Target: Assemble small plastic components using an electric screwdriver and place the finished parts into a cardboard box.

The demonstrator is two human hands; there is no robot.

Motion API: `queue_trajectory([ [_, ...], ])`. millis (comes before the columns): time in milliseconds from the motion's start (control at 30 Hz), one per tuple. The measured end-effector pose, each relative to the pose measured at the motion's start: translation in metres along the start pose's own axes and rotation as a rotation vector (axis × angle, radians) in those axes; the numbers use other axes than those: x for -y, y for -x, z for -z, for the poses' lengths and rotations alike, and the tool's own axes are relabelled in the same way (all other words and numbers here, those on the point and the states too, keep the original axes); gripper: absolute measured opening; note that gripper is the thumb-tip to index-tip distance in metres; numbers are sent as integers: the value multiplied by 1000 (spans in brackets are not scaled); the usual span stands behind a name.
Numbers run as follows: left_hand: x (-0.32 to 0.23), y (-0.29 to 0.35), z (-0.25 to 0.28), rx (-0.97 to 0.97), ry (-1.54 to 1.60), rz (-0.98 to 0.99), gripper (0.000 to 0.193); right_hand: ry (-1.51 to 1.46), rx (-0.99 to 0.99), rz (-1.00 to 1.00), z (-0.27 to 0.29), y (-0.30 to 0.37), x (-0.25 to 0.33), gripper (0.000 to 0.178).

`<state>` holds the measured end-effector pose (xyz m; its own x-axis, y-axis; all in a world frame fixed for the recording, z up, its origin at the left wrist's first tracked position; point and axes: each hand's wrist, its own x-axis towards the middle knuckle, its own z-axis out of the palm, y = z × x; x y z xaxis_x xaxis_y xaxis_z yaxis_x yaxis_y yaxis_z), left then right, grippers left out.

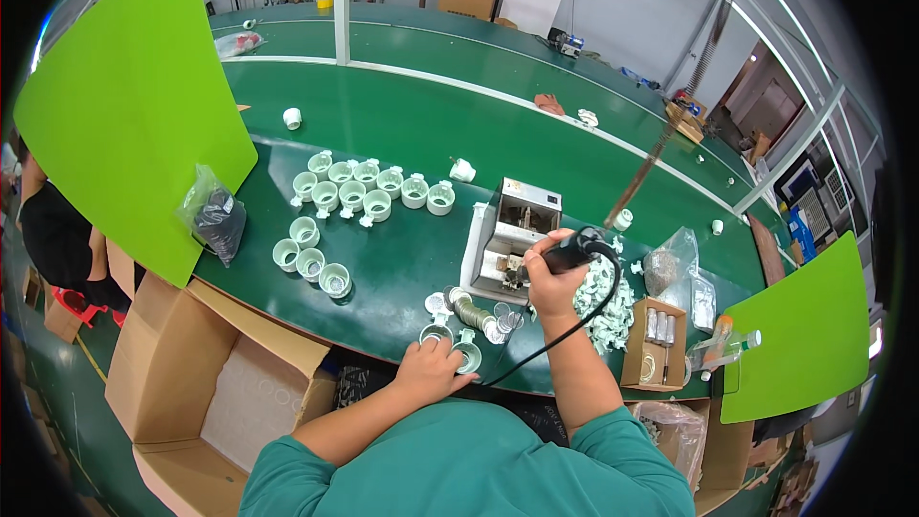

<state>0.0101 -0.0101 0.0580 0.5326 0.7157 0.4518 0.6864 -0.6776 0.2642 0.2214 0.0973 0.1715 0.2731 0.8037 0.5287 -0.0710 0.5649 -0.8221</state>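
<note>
A black, cylindrical corded screwdriver (pixel 571 251) is gripped in the right hand (pixel 553 289), right of the frame's centre, close to a grey metal box (pixel 486 273). The left hand (pixel 431 370), lower centre, is held with bent fingers at a pale green, round plastic cup (pixel 467 356); whether it is gripped cannot be told. Just beyond, thin round discs (pixel 469 311) are stacked. Similar cups (pixel 376 209) are grouped left of centre on the dark green surface (pixel 421 254).
</note>
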Motion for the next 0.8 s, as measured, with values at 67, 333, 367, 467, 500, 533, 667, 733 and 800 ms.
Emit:
queue_trajectory([
  [67, -1, 0, -1, 7, 3, 0, 44, 55, 27, -45, 1, 2, -6, 47],
  [333, 2, 1, -5, 26, -29, 23, 45, -322, 129, -222, -6, 23, 22, 59],
  [367, 3, 0, -5, 16, -41, 12, 45, -323, 123, -231, -8, 29, 27, 59],
  [467, 4, -1, -4, 3, -61, -12, 46, -272, 279, -186, -13, 62, 38, 73],
  [500, 4, -2, -4, 5, -63, -9, 46, -271, 273, -193, -13, 69, 36, 73],
  [533, 4, -2, -4, 6, -66, -5, 46, -242, 299, -187, -14, 75, 33, 76],
  [667, 3, -1, -5, -16, -83, -15, 45, -149, 376, -172, -10, 91, 19, 81],
  [733, 3, 0, -6, -28, -91, -20, 45, -79, 427, -160, -7, 96, 13, 83],
  [800, 3, 1, -6, -28, -97, -17, 44, -74, 437, -161, -6, 100, 7, 83],
])
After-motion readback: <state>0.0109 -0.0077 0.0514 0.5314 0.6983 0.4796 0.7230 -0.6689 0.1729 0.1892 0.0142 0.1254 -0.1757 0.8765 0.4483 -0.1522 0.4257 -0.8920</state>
